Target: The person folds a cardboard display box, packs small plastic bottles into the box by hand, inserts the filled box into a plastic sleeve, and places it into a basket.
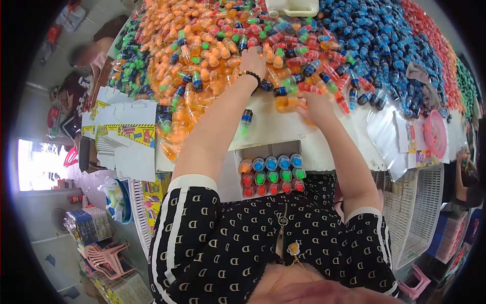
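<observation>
My left hand (253, 62), with a dark bead bracelet on its wrist, reaches into the pile of small capped bottles. Its fingers are bent down among orange and red bottles; what they grip, if anything, is hidden. My right hand (315, 107) is closed on an orange bottle (287, 104) lying sideways, slightly blurred. Close by lie red bottles (310, 88). In front of my body stands an open cardboard box (230, 175) with rows of upright bottles (272, 176), their tops blue, green, red and one orange. A dark-labelled, green-capped bottle (246, 121) lies between my arms.
Orange bottles (172, 30) heap at the left, blue ones (369, 45) at the right. A cream jug (292, 7) is at the far edge. Flattened printed cartons (126, 129) lie left; a pink basin (435, 133) stands right. White crates (417, 213) are below. Other people sit at both sides.
</observation>
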Demonstrator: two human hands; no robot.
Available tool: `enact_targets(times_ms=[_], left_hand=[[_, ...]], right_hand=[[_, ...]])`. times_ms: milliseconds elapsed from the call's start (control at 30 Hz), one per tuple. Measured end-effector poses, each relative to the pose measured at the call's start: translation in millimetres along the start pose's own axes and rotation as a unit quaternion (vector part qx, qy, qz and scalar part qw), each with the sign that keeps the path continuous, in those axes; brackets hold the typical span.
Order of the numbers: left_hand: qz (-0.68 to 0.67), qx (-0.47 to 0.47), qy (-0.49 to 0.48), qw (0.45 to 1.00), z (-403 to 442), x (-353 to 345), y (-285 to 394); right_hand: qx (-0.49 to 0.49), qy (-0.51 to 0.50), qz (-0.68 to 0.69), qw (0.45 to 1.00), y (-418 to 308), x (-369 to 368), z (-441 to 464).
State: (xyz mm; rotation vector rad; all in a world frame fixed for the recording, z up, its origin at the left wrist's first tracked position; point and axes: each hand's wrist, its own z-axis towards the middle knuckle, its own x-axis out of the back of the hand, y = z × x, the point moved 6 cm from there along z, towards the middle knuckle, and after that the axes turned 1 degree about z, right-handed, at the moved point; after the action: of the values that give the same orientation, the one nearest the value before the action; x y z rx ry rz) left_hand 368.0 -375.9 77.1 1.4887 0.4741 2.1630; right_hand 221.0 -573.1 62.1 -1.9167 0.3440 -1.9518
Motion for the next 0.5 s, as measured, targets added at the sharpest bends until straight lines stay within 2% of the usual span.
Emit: enact_targets(times_ms=[100, 167, 233, 300, 333, 400, 433, 500], left_hand=[[-0.052, 0.011, -0.039, 0.998, -3, 22, -4], [-0.1, -0.011, -0.044, 0.994, -2, 37, -17], [-0.184, -0.049, -0.042, 0.981, -36, 102, 17], [-0.269, -0.079, -0.035, 0.959, -60, 127, 13], [-0.265, -0.067, -0.041, 0.961, -77, 141, 19], [-0.323, -0.042, -0.113, 0.939, -119, 166, 41], [-0.323, -0.038, -0.113, 0.939, -138, 175, 44], [-0.252, -0.07, -0.193, 0.946, -172, 174, 53]], right_hand=[[-0.009, -0.054, -0.001, 0.999, -1, 3, 1], [0.032, -0.014, -0.007, 0.999, 1, 8, -5], [0.087, 0.031, 0.036, 0.995, -4, 26, -17], [0.107, 0.057, 0.038, 0.992, -18, 50, -34], [0.134, 0.062, 0.026, 0.989, -32, 66, -44], [0.162, 0.064, 0.017, 0.985, -53, 95, -63], [0.19, 0.05, 0.011, 0.98, -65, 105, -72], [0.217, 0.034, 0.003, 0.976, -82, 114, -85]])
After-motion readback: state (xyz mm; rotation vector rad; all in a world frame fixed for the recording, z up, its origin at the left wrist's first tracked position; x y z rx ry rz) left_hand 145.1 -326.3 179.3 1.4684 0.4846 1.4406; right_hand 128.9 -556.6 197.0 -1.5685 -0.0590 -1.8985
